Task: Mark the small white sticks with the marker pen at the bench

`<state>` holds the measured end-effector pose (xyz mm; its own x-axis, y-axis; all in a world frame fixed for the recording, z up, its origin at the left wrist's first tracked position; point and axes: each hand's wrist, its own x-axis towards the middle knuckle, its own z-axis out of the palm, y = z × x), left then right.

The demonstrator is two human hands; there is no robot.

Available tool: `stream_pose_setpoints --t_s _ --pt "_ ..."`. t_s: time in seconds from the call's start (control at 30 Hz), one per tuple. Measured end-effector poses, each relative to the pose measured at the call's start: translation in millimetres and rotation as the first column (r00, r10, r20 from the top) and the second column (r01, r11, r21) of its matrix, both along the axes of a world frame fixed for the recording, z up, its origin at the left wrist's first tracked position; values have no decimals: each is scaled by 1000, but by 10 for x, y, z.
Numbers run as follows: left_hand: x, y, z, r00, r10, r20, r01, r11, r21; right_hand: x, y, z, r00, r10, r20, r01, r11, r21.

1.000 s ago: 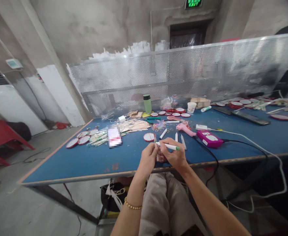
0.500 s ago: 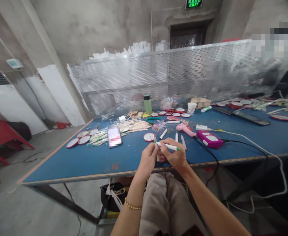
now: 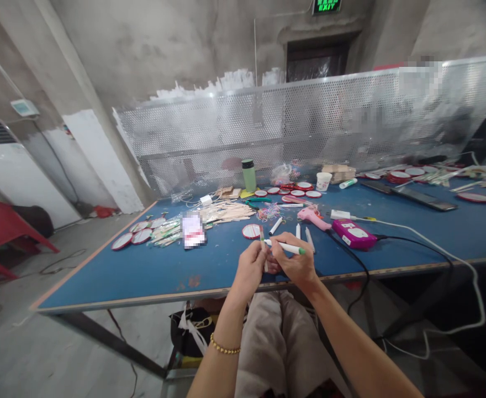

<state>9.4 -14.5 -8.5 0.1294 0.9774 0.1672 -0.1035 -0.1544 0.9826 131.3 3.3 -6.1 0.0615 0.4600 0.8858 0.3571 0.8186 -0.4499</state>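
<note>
At the table's front edge, my left hand (image 3: 251,268) is closed on a flat wooden stick (image 3: 262,234), held nearly upright. My right hand (image 3: 296,264) grips a white marker (image 3: 286,246) with a green end, its tip at the stick's side. Whether tip and stick touch is too small to tell. Just behind the stick lies a round white disc (image 3: 251,231) with a red rim. More white markers (image 3: 275,226) rest on the blue table (image 3: 143,276) around my right hand. My lower fingers are partly hidden.
A pink glue gun (image 3: 314,218) and a purple box (image 3: 354,235) with cords lie to the right. Wooden sticks (image 3: 230,211), a phone (image 3: 193,230) and red-rimmed discs (image 3: 142,236) are at the left. A green bottle (image 3: 248,176) and paper cup (image 3: 323,181) stand behind.
Both hands keep almost the same place and hold; the marker tip has shifted very slightly against the stick. Beyond the mesh screen, a blurred person at the far right has moved lower.
</note>
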Motion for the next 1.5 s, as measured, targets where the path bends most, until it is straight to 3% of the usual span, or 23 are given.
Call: stream_pose_setpoints --t_s 1.5 --pt "-4 20 -30 1000 -10 10 10 1000 3 4 -5 9 1000 -20 11 20 999 39"
